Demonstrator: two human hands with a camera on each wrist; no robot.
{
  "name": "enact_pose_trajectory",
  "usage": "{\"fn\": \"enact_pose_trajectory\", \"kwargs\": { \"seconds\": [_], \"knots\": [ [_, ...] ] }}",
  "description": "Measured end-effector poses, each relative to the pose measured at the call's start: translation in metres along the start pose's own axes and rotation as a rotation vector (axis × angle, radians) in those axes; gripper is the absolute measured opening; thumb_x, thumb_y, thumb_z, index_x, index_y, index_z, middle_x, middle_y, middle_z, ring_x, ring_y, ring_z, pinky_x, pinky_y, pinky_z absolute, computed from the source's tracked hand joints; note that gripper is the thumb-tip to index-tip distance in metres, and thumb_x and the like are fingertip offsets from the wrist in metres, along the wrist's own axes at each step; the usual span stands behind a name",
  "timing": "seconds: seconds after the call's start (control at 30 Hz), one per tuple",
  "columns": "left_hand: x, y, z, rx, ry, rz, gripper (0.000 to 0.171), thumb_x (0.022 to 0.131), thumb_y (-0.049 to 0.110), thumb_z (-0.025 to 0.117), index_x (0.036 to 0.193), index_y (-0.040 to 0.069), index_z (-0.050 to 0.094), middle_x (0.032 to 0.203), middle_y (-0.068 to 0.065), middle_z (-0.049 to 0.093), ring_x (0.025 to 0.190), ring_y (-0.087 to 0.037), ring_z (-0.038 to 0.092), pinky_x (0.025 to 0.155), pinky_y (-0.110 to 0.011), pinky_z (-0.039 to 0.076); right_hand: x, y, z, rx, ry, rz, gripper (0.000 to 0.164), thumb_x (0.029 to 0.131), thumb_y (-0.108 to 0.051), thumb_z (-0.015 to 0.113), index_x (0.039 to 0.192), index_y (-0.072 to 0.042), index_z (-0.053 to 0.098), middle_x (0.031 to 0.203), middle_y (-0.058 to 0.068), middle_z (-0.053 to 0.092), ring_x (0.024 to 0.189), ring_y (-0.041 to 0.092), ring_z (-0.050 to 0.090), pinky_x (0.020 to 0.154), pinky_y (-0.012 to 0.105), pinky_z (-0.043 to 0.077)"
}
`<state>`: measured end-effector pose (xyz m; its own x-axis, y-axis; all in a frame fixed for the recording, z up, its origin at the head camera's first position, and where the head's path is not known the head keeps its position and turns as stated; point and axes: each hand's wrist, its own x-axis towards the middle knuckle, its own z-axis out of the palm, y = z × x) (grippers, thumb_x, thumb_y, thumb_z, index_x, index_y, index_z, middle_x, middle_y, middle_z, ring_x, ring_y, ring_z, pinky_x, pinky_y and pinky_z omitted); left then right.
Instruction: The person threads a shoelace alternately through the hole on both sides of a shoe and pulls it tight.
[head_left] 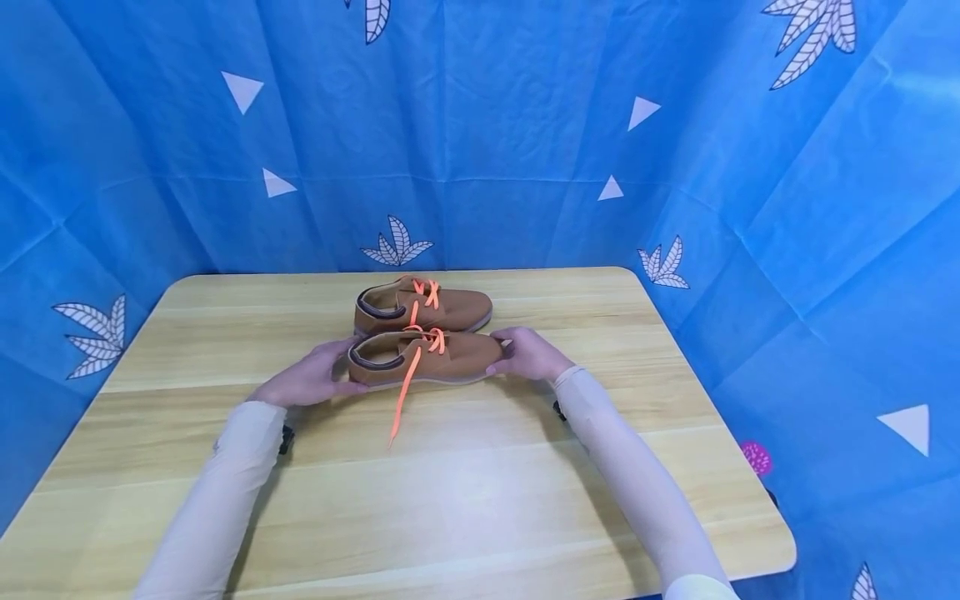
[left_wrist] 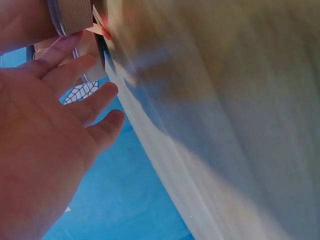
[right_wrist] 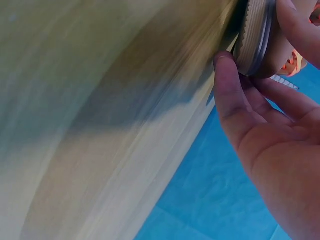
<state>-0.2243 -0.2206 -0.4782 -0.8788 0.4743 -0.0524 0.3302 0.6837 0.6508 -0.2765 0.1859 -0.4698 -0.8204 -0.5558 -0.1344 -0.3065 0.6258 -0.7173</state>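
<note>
Two brown lace-up shoes stand side by side in the head view, toes to the right. My left hand [head_left: 311, 375] grips the nearer shoe [head_left: 468, 357] at its heel, thumb on the near side. At that shoe's toe, my right hand [head_left: 534, 354] holds it between thumb and fingers. Close up, the left fingers [left_wrist: 102, 100] spread loosely by the heel, some touching it; the right fingers [right_wrist: 232, 92] meet the sole edge [right_wrist: 252, 37]. Just behind is the farther shoe [head_left: 465, 308]. An orange lace [head_left: 405, 400] trails from the nearer shoe toward me.
The shoes are toward the back of a light wooden table [head_left: 465, 500] with rounded corners. A blue patterned cloth [head_left: 510, 125] hangs behind it and along its sides.
</note>
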Motion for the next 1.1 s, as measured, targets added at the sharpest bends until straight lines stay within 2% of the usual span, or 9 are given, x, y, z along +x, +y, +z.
{"fn": "enact_pose_trajectory", "kwargs": {
  "seconds": [0.23, 0.57, 0.83, 0.93, 1.1],
  "knots": [
    [-0.003, -0.004, -0.002, 0.038, -0.028, -0.119, 0.106, 0.089, 0.054, 0.077, 0.164, 0.005, 0.021, 0.168, -0.026, 0.024, 0.155, -0.052, 0.020, 0.119, -0.073, 0.022, 0.000, -0.001, 0.000, 0.023, -0.013, -0.009, 0.073, 0.090, -0.020, 0.082, 0.148, 0.008, 0.048, 0.139, 0.024, 0.064, 0.114, 0.030, 0.073, 0.091, 0.034, 0.061],
    [0.003, -0.008, -0.004, -0.002, -0.050, -0.159, 0.110, 0.085, 0.055, 0.079, 0.166, 0.013, 0.018, 0.169, -0.026, 0.020, 0.155, -0.052, 0.018, 0.116, -0.078, 0.022, 0.000, -0.002, 0.001, 0.006, -0.013, 0.014, 0.072, 0.089, -0.020, 0.083, 0.148, 0.007, 0.049, 0.139, 0.021, 0.064, 0.115, 0.028, 0.073, 0.091, 0.032, 0.060],
    [0.004, -0.010, -0.005, 0.008, -0.054, -0.190, 0.112, 0.083, 0.056, 0.079, 0.167, 0.015, 0.017, 0.170, -0.026, 0.018, 0.155, -0.052, 0.017, 0.114, -0.080, 0.023, 0.003, -0.003, 0.002, 0.016, -0.013, 0.046, 0.075, 0.089, -0.020, 0.083, 0.150, 0.005, 0.047, 0.144, 0.021, 0.062, 0.118, 0.030, 0.071, 0.092, 0.033, 0.060],
    [0.004, -0.010, -0.005, 0.017, -0.049, -0.182, 0.112, 0.084, 0.056, 0.079, 0.166, 0.013, 0.017, 0.170, -0.026, 0.018, 0.155, -0.052, 0.016, 0.115, -0.079, 0.021, 0.003, -0.003, 0.002, 0.015, -0.005, 0.048, 0.077, 0.089, -0.023, 0.083, 0.151, 0.004, 0.047, 0.144, 0.020, 0.061, 0.118, 0.029, 0.071, 0.095, 0.036, 0.059],
    [0.004, -0.007, -0.004, -0.037, -0.027, -0.091, 0.103, 0.087, 0.044, 0.081, 0.163, 0.004, 0.024, 0.169, -0.025, 0.025, 0.155, -0.050, 0.020, 0.121, -0.072, 0.019, 0.000, -0.002, 0.002, -0.004, 0.013, 0.042, 0.076, 0.089, -0.027, 0.083, 0.150, 0.003, 0.049, 0.146, 0.020, 0.060, 0.119, 0.030, 0.070, 0.100, 0.041, 0.057]
  ]
}}
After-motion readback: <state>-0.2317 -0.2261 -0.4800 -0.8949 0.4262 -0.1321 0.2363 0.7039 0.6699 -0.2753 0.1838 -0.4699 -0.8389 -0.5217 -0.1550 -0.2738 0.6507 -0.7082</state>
